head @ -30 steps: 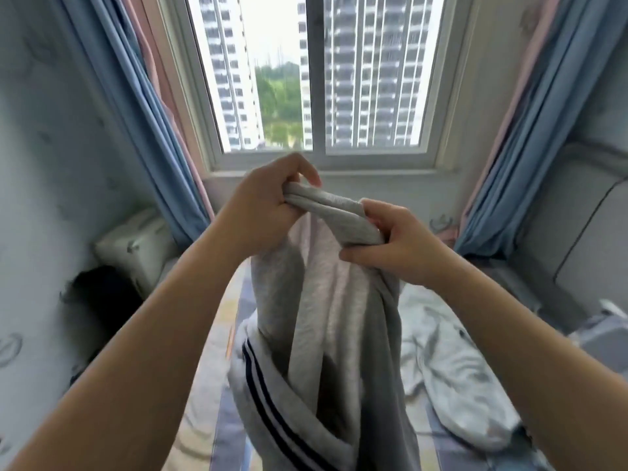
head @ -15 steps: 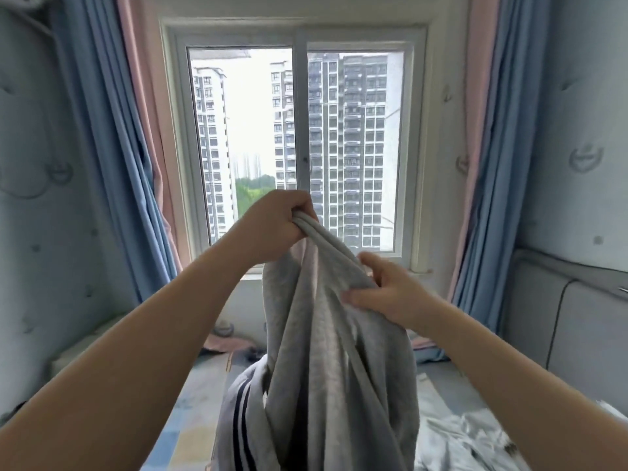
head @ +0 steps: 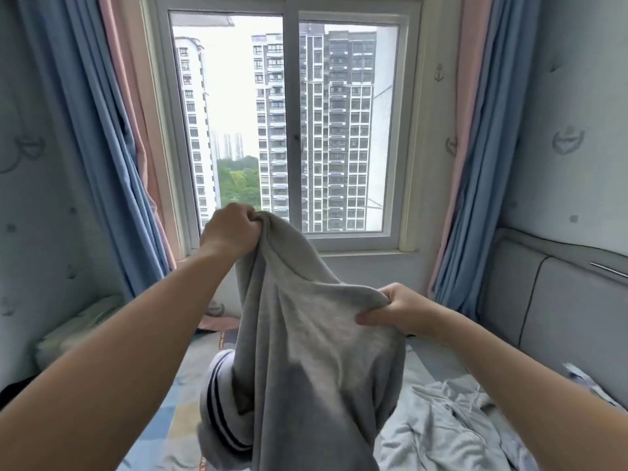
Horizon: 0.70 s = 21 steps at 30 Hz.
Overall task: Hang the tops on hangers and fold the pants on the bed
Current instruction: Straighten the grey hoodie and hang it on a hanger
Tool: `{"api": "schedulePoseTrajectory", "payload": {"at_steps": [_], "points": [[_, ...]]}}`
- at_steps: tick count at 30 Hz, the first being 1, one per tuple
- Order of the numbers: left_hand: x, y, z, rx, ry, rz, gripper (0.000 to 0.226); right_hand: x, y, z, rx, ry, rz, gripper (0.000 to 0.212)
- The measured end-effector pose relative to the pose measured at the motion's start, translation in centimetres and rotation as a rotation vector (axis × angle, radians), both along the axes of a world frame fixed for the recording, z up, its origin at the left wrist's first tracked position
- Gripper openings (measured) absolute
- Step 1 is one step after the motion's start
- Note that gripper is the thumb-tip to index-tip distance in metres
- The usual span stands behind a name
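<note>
Gripping the grey garment: left hand high; right hand now lower, farther apart

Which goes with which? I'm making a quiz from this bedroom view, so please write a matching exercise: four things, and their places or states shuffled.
1 left hand
2 right hand
3 grey garment
4 pale crumpled cloth

A lies on the bed, lower right
B grips the fabric high, before the window
C hangs from both hands
D holds the fabric's edge lower, to the right

Pairs: 1-B, 2-D, 3-C, 4-A
</note>
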<state>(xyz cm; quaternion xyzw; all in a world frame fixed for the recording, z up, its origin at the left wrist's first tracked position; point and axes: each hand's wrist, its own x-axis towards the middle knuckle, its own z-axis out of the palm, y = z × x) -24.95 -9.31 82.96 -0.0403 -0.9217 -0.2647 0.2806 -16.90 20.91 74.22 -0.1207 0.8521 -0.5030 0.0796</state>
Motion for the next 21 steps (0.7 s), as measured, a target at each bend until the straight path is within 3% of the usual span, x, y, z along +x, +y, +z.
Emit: {"api": "schedulePoseTrajectory", "payload": {"at_steps": [2, 4, 7, 13, 17, 21], "points": [[-0.7, 0.1, -1.4, 0.160, -0.103, -0.042, 0.020, 0.5, -1.2, 1.0, -0.121, -0.050, 0.046, 0.027], [-0.8, 0.7, -2.8, 0.456, -0.243, -0.164, 0.021, 0.6, -2.3, 2.1, -0.258, -0.076, 0.056, 0.019], [0.6, 2.4, -5.1, 0.765, -0.412, -0.417, 0.032, -0.1, -4.2, 3.5, -0.427, -0.073, -0.152, 0.011], [5.7, 6.2, -7.2, 0.590, -0.230, -0.558, 0.018, -2.7, -6.0, 4.8, -0.427, -0.093, -0.533, 0.011], [9.3, 9.0, -8.6, 0.377, -0.398, -0.680, 0.036, -3.3, -6.4, 6.5, -0.510, -0.025, -0.547, 0.012], [10.0, 12.4, -9.7, 0.341, -0.277, -0.485, 0.068, -2.9, -7.3, 9.2, -0.619, 0.067, -0.532, 0.028]]}}
